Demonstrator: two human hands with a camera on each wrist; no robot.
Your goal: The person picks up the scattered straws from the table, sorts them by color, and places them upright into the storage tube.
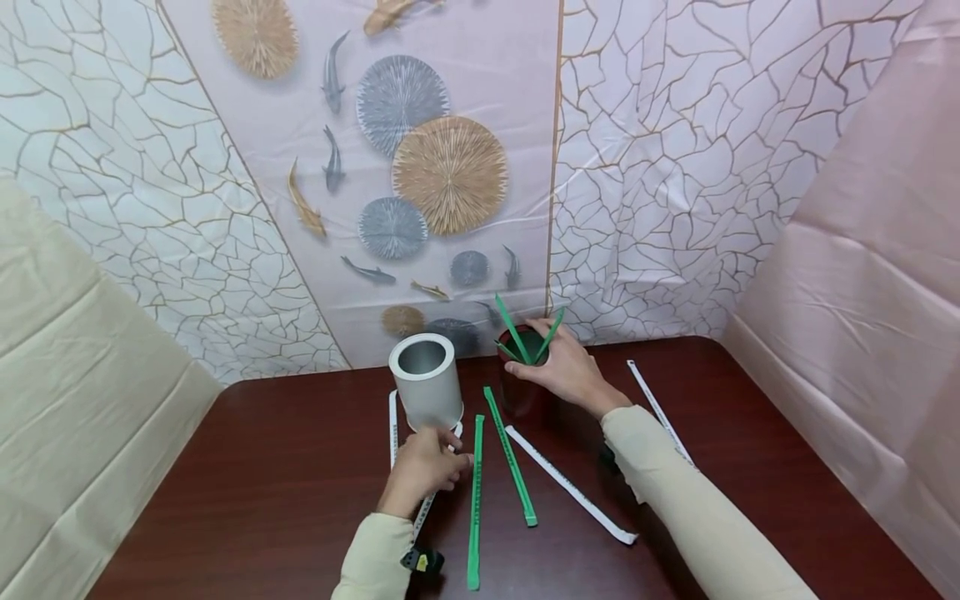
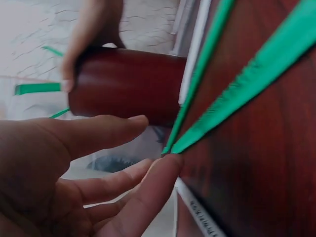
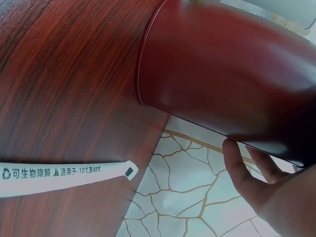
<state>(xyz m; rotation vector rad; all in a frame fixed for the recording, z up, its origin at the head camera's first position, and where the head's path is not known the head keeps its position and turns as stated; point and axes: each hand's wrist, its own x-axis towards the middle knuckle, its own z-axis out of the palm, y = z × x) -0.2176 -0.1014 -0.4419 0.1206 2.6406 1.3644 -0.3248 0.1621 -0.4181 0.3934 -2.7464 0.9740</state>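
My right hand [image 1: 566, 367] grips the upper part of a dark red cylindrical cup [image 1: 517, 398], thumb on the near side and fingers around the far side. Three green-wrapped straws [image 1: 511, 327] stick up out of it. In front of a white cylindrical canister [image 1: 431, 398], my left hand [image 1: 425, 465] hovers low over the table, fingers loosely bent and thumb apart, holding nothing. Its fingertips are close to a green-wrapped straw [image 2: 232, 103] in the left wrist view. A second green-wrapped straw [image 1: 512, 458] lies to the right of that one.
White-wrapped straws lie about the dark wood table [image 1: 285, 467]: one [image 1: 570, 483] right of the green pair, one [image 1: 656, 404] at the far right, one [image 1: 393, 427] beside the canister, another [image 1: 424, 514] partly under my left hand. A patterned cloth [image 1: 660, 183] hangs behind the table.
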